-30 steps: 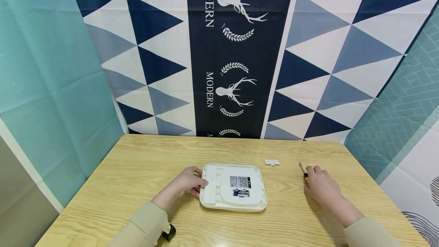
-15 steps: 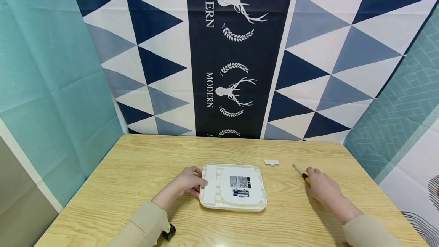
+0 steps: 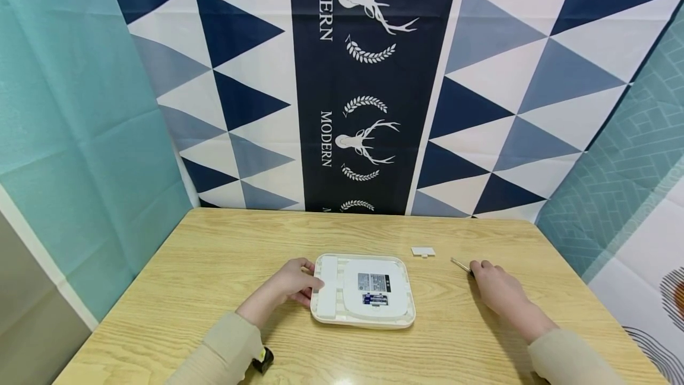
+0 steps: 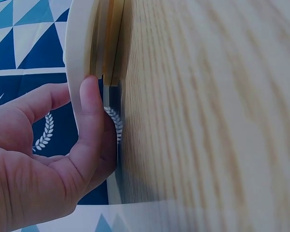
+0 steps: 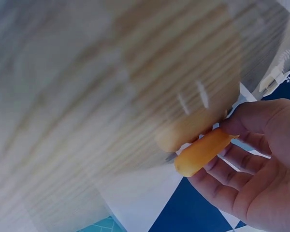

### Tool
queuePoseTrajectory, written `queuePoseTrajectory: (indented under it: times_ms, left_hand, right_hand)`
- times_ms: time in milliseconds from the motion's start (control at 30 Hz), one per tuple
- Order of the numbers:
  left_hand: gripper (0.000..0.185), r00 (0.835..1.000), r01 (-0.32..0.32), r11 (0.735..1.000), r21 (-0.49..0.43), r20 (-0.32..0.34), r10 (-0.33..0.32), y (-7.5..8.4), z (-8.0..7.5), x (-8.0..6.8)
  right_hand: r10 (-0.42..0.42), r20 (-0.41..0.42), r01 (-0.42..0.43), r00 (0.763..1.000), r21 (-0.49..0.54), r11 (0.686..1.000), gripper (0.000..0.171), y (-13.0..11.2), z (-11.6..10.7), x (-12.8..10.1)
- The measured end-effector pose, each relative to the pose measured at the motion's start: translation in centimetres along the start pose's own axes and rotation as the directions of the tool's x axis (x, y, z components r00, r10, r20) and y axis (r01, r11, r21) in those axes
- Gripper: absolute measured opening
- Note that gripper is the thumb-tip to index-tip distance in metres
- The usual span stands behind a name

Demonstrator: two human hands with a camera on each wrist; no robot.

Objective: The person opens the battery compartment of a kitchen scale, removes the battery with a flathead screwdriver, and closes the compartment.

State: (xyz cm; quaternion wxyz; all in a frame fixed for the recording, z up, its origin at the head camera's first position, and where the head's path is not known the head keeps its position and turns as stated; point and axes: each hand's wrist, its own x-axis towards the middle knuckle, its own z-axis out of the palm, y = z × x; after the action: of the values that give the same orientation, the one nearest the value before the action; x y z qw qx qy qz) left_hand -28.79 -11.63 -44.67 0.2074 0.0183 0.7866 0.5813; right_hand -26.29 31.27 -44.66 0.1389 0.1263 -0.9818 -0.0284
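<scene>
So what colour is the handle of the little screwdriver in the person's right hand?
Orange. The small screwdriver's plastic handle, pinched by the right hand, shows best in the right wrist view.

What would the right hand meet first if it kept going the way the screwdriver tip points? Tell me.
Probably the small white cover: the right hand points its screwdriver up-left toward it, though the line may pass just beside it.

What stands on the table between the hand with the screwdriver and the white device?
Nothing visible does. The right hand holds the orange-handled screwdriver, and only bare wooden table lies between it and the white flat plastic device. The small white cover lies farther back.
</scene>
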Motion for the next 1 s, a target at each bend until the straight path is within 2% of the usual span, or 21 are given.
queuePoseTrajectory:
  times_ms: [333,600,833,1000]
  left_hand:
    - [0.045,1.0,-0.001,1.0,0.006,-0.006,0.001,0.0,0.0,0.1]
    - [0.042,1.0,-0.005,0.999,0.035,-0.015,0.005,0.0,0.0,0.2]
    - [0.041,1.0,-0.005,0.998,0.06,-0.012,0.006,0.3,-0.1,0.1]
    - [0.04,1.0,-0.014,0.998,0.068,-0.012,0.015,0.3,-0.1,0.0]
  right_hand:
    - [-0.011,-0.01,0.011,1.0,-0.002,1.0,0.004,-0.2,-0.5,0.0]
    - [-0.066,-0.078,0.065,0.995,-0.015,0.998,0.019,-1.1,-1.6,0.4]
    - [-0.122,-0.179,0.119,0.976,-0.023,0.993,0.027,-2.6,-2.7,0.8]
    - [-0.146,-0.205,0.139,0.968,-0.049,0.989,0.036,-3.5,-3.4,0.9]
